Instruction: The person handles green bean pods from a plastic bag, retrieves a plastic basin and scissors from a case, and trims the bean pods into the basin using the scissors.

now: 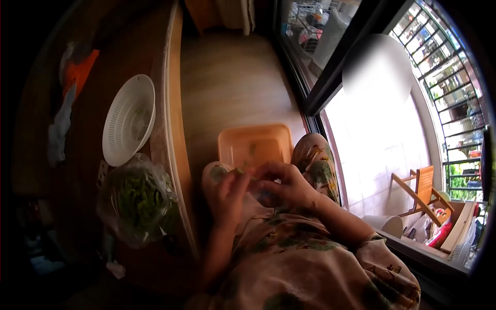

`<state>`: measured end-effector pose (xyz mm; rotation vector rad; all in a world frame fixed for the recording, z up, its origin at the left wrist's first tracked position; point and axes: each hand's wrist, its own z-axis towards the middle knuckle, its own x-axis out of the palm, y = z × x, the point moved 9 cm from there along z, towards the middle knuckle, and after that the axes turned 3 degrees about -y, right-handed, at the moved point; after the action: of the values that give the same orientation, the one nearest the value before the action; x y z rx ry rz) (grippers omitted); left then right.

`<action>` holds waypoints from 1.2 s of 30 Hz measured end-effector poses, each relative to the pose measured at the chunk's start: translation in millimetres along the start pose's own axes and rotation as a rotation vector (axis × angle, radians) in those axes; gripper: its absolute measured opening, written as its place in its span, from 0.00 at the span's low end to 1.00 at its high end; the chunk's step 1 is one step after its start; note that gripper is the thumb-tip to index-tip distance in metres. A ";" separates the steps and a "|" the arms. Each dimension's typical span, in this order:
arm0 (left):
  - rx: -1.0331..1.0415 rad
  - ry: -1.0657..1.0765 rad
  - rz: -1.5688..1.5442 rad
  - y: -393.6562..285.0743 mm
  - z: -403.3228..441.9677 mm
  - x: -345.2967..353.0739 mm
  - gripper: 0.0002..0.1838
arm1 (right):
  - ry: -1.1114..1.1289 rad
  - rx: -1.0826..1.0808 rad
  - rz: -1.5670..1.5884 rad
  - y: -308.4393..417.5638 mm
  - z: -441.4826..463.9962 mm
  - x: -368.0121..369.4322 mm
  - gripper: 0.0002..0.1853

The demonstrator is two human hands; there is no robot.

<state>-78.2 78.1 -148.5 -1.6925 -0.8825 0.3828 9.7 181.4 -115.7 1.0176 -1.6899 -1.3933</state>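
Observation:
My left hand [228,192] and my right hand [285,185] meet in front of my lap, fingertips almost touching. Both have their fingers closed in a pinch. A small greenish bit shows at the left fingertips, too blurred to name; what the right fingers hold is hidden. Just beyond them is an orange plastic basin [235,138] with a few green scraps inside. To the left, a clear plastic bag [111,213] full of slender green pods [140,199] rests on the wooden surface. Behind the bag is a white slotted colander [121,121] with a small green piece in it.
The wooden surface's pale edge [178,103] runs along my left. An orange item [84,75] and a crumpled grey bag [62,129] lie at its far side. A dark sliding-door frame [323,101] stands on the right, with a folding wooden chair [424,188] beyond it.

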 end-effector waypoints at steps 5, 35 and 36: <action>0.015 0.017 0.020 -8.4 -4.5 18.1 0.11 | -0.036 -0.051 -0.013 12.8 -7.8 -14.3 0.08; -0.144 0.140 -0.128 -16.9 -16.0 42.0 0.07 | -0.340 -0.298 -0.299 12.4 8.3 -78.4 0.01; -0.130 0.136 -0.152 -18.9 -15.3 42.5 0.07 | -0.348 -0.316 -0.338 10.8 11.6 -76.9 0.01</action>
<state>-46.6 99.9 -118.1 -1.7346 -0.9448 0.1078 31.5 256.6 -110.1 0.9461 -1.5046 -2.0843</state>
